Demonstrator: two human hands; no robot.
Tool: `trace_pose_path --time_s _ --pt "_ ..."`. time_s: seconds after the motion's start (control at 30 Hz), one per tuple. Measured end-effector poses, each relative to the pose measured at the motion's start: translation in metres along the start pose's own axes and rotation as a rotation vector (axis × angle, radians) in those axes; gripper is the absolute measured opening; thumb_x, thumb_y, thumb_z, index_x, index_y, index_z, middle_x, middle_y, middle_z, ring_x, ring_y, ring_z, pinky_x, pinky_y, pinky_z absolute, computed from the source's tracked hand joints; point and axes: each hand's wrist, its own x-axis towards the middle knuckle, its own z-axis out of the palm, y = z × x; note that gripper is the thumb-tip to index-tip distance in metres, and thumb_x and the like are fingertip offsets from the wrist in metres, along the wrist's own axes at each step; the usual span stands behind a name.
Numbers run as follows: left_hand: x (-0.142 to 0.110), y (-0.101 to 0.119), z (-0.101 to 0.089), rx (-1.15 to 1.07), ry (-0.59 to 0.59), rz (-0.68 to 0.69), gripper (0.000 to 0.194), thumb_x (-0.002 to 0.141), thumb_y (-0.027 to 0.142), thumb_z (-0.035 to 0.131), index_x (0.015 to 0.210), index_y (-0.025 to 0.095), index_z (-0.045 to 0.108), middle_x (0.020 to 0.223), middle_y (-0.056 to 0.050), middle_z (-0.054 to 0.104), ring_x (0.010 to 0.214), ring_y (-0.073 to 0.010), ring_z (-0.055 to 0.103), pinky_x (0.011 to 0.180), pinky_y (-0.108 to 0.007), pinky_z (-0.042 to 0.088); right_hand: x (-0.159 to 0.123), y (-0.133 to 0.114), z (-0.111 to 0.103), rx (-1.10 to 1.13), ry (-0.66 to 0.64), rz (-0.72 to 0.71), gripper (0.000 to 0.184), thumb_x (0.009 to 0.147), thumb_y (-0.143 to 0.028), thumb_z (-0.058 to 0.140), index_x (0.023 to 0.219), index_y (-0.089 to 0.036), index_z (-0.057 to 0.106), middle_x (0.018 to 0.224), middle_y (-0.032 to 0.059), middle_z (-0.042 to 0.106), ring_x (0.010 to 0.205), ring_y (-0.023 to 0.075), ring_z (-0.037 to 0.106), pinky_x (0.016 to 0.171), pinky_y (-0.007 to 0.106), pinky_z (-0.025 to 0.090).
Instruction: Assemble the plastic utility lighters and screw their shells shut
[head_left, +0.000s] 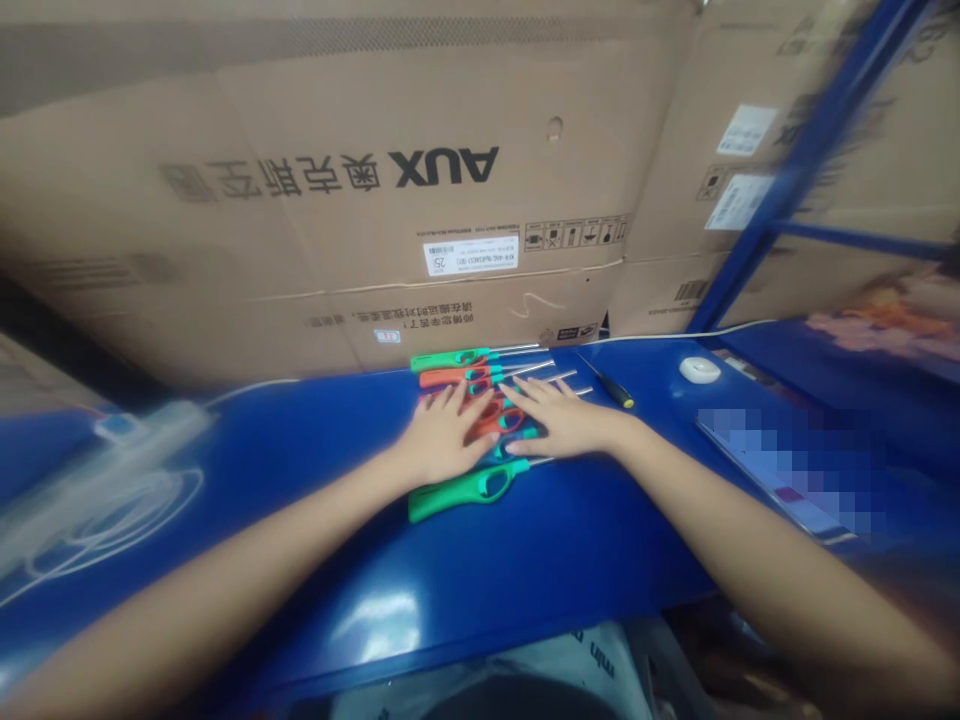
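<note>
Several long-nosed gas lighters lie side by side on a blue shelf point(600, 530), their metal tubes pointing right. A green lighter point(442, 361) is at the back, with an orange lighter point(442, 378) just in front of it. The nearest one is another green lighter point(457, 493). Over the handles of the middle lighters rests my left hand point(446, 435), fingers spread. My right hand point(559, 415) lies across their trigger ends and tubes, its fingers also spread. Both hands partly hide the red lighter point(491, 415) and those around it. Neither hand is closed round anything.
Cardboard boxes point(322, 230) form a wall behind the shelf. Right of the lighters are a screwdriver point(611, 385), a white mouse-like object point(700, 370) and a flat device point(780, 480) with a blurred screen. A white power strip point(150, 450) with cable lies left. A blue post point(787, 180) rises at right.
</note>
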Motion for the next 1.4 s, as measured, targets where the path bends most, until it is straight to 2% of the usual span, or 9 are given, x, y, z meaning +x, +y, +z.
trace_pose_path --time_s 0.17,0.33,0.5,0.63,0.8,0.9,1.0,1.13,1.4 --pt "-0.013 0.018 -0.001 -0.082 -0.146 -0.059 0.088 0.094 0.075 0.032 0.162 0.021 0.019 0.167 -0.021 0.006 0.155 -0.0417 0.006 0.120 -0.064 0.019 -0.007 -0.002 -0.008 0.045 -0.119 0.043 0.102 0.084 -0.084 0.044 0.163 -0.028 0.011 0.169 0.0116 -0.002 0.155 0.0398 -0.003 0.122 0.064 0.008" --pt "-0.019 0.024 0.010 -0.101 -0.077 -0.071 0.095 0.090 0.081 0.032 0.162 0.018 0.023 0.168 -0.018 0.003 0.154 -0.0455 0.004 0.120 -0.067 0.016 -0.007 -0.002 -0.008 0.045 -0.130 0.065 0.089 0.090 -0.076 0.046 0.161 -0.030 0.018 0.169 0.0106 0.000 0.154 0.0400 0.001 0.121 0.066 0.010" --pt "-0.010 0.009 0.012 -0.133 -0.073 0.007 0.096 0.090 0.081 0.035 0.162 0.020 0.020 0.168 -0.017 0.005 0.155 -0.0402 0.001 0.122 -0.065 0.009 -0.002 -0.007 0.000 0.012 -0.029 0.039 0.089 0.092 -0.072 0.043 0.162 -0.023 0.019 0.169 0.0143 0.003 0.155 0.0391 0.005 0.122 0.065 0.013" --pt "-0.012 -0.002 0.008 -0.140 -0.016 0.092 0.090 0.092 0.076 0.042 0.160 0.019 0.028 0.168 -0.017 0.009 0.156 -0.0379 0.006 0.124 -0.063 0.009 0.000 -0.005 0.002 -0.034 0.117 -0.020 0.075 0.094 -0.062 0.052 0.158 -0.026 0.036 0.169 0.0118 0.015 0.155 0.0377 0.017 0.123 0.060 0.018" --pt "-0.051 0.010 -0.004 -0.187 0.107 0.312 0.064 0.098 0.063 0.044 0.152 0.027 0.045 0.166 -0.008 0.030 0.153 -0.0314 0.027 0.125 -0.059 0.017 -0.001 0.013 -0.009 -0.081 0.309 0.000 0.066 0.095 -0.051 0.055 0.151 -0.017 0.048 0.164 0.0182 0.031 0.150 0.0376 0.030 0.121 0.057 0.025" --pt "-0.082 0.024 -0.008 -0.197 0.009 0.439 0.074 0.096 0.066 0.047 0.158 0.028 0.032 0.168 -0.007 0.023 0.154 -0.0345 0.022 0.124 -0.064 0.018 -0.002 0.017 -0.011 -0.077 0.318 -0.022 0.068 0.094 -0.057 0.056 0.150 -0.020 0.050 0.161 0.0169 0.038 0.149 0.0350 0.033 0.121 0.054 0.026" --pt "-0.099 0.032 -0.002 -0.170 -0.071 0.508 0.065 0.103 0.051 0.041 0.161 0.033 0.019 0.169 -0.004 0.017 0.155 -0.0338 0.021 0.123 -0.067 0.018 0.001 0.011 -0.005 -0.053 0.270 -0.082 0.067 0.094 -0.062 0.053 0.150 -0.024 0.050 0.162 0.0148 0.037 0.150 0.0330 0.032 0.122 0.056 0.024" --pt "-0.094 0.027 0.014 -0.124 -0.025 0.468 0.058 0.105 0.029 0.037 0.160 0.037 0.021 0.168 -0.002 0.021 0.155 -0.0308 0.021 0.124 -0.066 0.015 0.005 0.002 0.005 -0.027 0.162 -0.079 0.072 0.094 -0.066 0.049 0.154 -0.027 0.043 0.165 0.0154 0.029 0.153 0.0356 0.024 0.121 0.063 0.018" --pt "-0.070 0.023 0.018 -0.125 -0.001 0.469 0.056 0.105 0.028 0.036 0.159 0.039 0.026 0.168 -0.002 0.024 0.155 -0.0305 0.022 0.122 -0.065 0.021 0.003 0.023 -0.004 -0.052 0.201 0.040 0.065 0.096 -0.061 0.048 0.152 -0.028 0.045 0.164 0.0145 0.031 0.152 0.0343 0.028 0.120 0.056 0.025"
